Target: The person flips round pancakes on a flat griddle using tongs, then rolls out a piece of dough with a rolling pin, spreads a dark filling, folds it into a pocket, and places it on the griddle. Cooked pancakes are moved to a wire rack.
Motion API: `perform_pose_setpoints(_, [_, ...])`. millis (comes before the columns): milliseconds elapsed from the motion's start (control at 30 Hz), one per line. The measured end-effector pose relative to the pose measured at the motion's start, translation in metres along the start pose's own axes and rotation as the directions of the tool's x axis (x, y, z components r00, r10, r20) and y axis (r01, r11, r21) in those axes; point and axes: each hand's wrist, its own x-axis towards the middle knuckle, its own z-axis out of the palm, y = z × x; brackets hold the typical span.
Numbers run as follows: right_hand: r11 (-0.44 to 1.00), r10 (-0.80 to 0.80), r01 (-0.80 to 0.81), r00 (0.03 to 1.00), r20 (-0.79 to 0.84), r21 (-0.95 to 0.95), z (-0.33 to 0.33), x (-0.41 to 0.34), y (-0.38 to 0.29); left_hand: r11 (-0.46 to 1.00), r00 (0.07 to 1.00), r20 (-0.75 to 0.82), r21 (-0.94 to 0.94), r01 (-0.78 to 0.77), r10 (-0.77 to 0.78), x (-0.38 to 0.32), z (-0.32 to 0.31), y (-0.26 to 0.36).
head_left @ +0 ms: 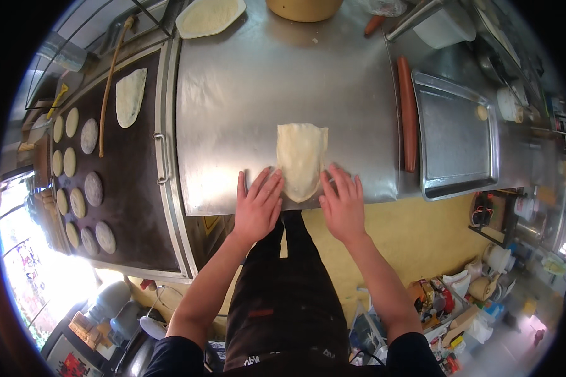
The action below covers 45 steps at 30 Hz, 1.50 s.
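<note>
A flat piece of pale dough (pixel 302 158), squared at its far end and rounded at its near end, lies on a stainless steel worktop (pixel 245 89). The rounded end is close to the worktop's front edge. My left hand (pixel 258 207) rests at the dough's left side, fingers apart, with fingertips at its edge. On the other side, my right hand (pixel 343 202) has its fingers spread and the index fingertip at the right edge. Neither hand lifts the dough; whether the fingertips press on it I cannot tell.
Left is a dark griddle (pixel 132 188) with several round dough pieces (pixel 94 188), another long dough sheet (pixel 130 98) and a wooden stick (pixel 111 89). Right lie a reddish-brown rolling pin (pixel 407 115) and a metal tray (pixel 455 141). At the back are a white flour-filled tray (pixel 210 18) and a tan bowl (pixel 305 10).
</note>
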Motion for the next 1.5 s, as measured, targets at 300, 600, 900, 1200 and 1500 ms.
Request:
perform_pose_setpoints(300, [0.998, 0.018, -0.017, 1.000, -0.017, 0.054, 0.005, -0.018, -0.015, 1.000, 0.999, -0.040, -0.001, -0.009, 0.009, -0.013, 0.009, 0.011])
perform_pose_setpoints(600, [0.999, 0.018, -0.019, 0.999, 0.031, 0.044, 0.011, -0.036, -0.037, 0.998, 0.998, -0.038, -0.031, -0.048, 0.047, -0.031, 0.019, 0.017])
perform_pose_setpoints(900, [0.999, -0.012, 0.011, 1.000, 0.014, 0.030, 0.026, -0.044, -0.049, 0.999, 0.998, 0.038, -0.018, -0.039, 0.040, -0.034, 0.019, 0.021])
perform_pose_setpoints(1200, [0.980, 0.199, -0.201, 0.965, -0.171, 0.007, 0.017, -0.006, 0.015, 0.995, 0.996, 0.016, -0.044, 0.092, -0.091, 0.065, 0.022, 0.050])
perform_pose_setpoints(1500, [0.963, 0.240, -0.260, 0.947, -0.215, -0.070, 0.017, 0.034, 0.060, 0.989, 0.991, -0.007, -0.071, 0.130, -0.131, 0.132, 0.015, 0.010])
